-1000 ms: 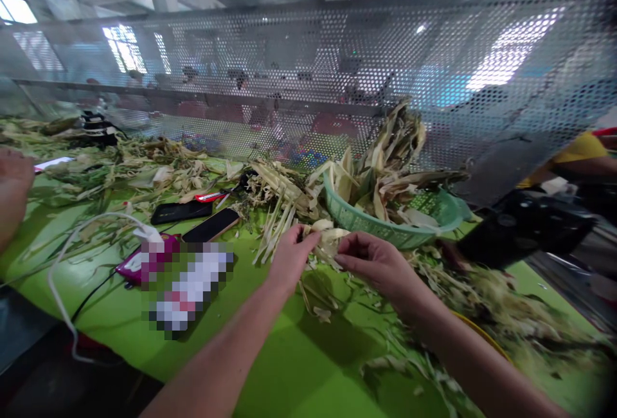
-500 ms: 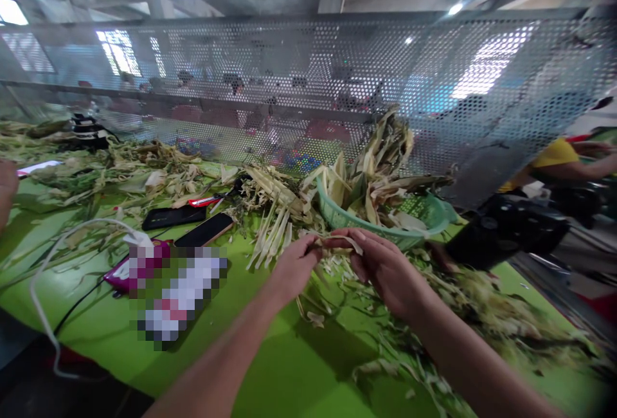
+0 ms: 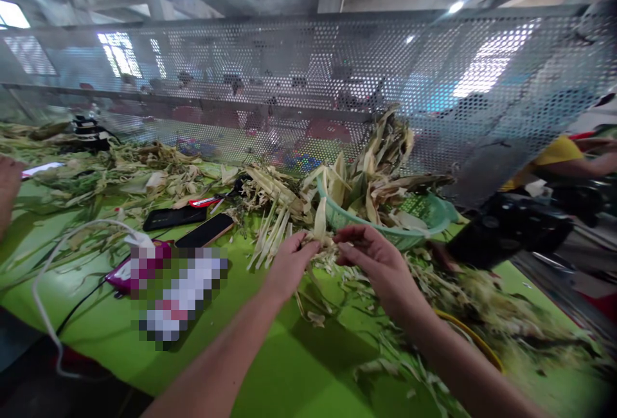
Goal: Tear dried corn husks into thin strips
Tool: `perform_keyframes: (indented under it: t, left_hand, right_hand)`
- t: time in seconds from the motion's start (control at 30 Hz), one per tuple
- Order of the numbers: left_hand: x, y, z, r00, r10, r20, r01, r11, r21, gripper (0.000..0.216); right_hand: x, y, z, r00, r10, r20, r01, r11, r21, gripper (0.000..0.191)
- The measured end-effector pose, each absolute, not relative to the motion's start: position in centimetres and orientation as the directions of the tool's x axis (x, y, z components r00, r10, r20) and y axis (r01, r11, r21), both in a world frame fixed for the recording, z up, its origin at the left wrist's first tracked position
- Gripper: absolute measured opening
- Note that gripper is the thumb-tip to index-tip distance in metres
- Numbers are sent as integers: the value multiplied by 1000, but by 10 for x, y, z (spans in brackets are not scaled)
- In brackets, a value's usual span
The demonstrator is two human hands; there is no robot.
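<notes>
The pale husk strip (image 3: 320, 220) stood nearly upright at the middle of the frame, just above the table and in front of the green basket (image 3: 409, 233). The left hand (image 3: 288, 263) was mostly closed, its thumb and fingertips pinched on the lower end of the strip. The right hand (image 3: 380, 262), just to the right of it, had its fingers curled. Its thumb and forefinger were drawn together on the frayed bottom of the same piece, so the two hands nearly met there.

Loose husk scraps (image 3: 337, 315) lay on the table directly beneath both hands. The basket behind them was heaped with dry leaves that rose above its rim. A bundle of pale stalks (image 3: 274, 212) lay just left of it. A yellow rim (image 3: 475, 337) showed under the right forearm.

The bright green table (image 3: 289, 373) filled the lower frame. On its left half lay a black phone (image 3: 174, 217), a second phone (image 3: 205, 230) beside it, a red-handled tool (image 3: 205, 200) and a looping white cable (image 3: 45, 263). More husks (image 3: 120, 173) were strewn across the upper left.

A perforated metal screen (image 3: 289, 83) ran across the back. A black object (image 3: 511, 231) sat at the right. Another person's hand (image 3: 7, 186) showed at the left edge, and a yellow sleeve (image 3: 559, 154) at the right edge.
</notes>
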State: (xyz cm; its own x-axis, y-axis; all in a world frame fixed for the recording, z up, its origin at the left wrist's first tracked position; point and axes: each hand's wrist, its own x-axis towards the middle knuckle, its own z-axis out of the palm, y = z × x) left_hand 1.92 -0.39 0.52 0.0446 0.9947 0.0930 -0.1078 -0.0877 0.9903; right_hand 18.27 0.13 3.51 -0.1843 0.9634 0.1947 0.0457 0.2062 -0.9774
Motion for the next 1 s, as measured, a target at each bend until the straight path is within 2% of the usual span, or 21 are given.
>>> perform_keyframes:
  t: [0.1,0.17,0.33,0.4,0.57,0.73,0.87,1.0]
  left_hand:
    - [18,-4,6,-10,996,93,-90,-94,991,25]
    - [18,-5,6,-66,995,78,-63,-82,995,24]
    - [16,-4,4,-70,997,39,-149,-49,988,22]
    - [17,-4,3,-29,999,23,-216,-29,976,22]
    - [20,-4,4,105,994,-4,-309,36,950,24]
    - [19,-2,-1,107,994,-19,-264,47,963,29]
    - [19,-1,-6,130,991,-24,-257,57,965,29]
    - [19,1,-9,115,991,-70,-276,100,956,27]
  right_hand:
    - [180,1,28,-188,956,226,203,263,-943,26]
    - [176,0,25,-175,963,206,217,242,-945,26]
    - [170,-4,22,-280,960,-32,62,-15,-998,30]
    - [169,-3,20,-291,954,-73,-11,-80,-997,33]
    - [172,3,16,-183,976,-116,-212,-155,-965,26]
    - [177,9,18,-107,992,-69,-362,-103,-926,28]
    - [180,8,25,-74,997,16,-334,-10,-942,22]
    - [180,4,35,-155,978,136,-259,93,-961,24]
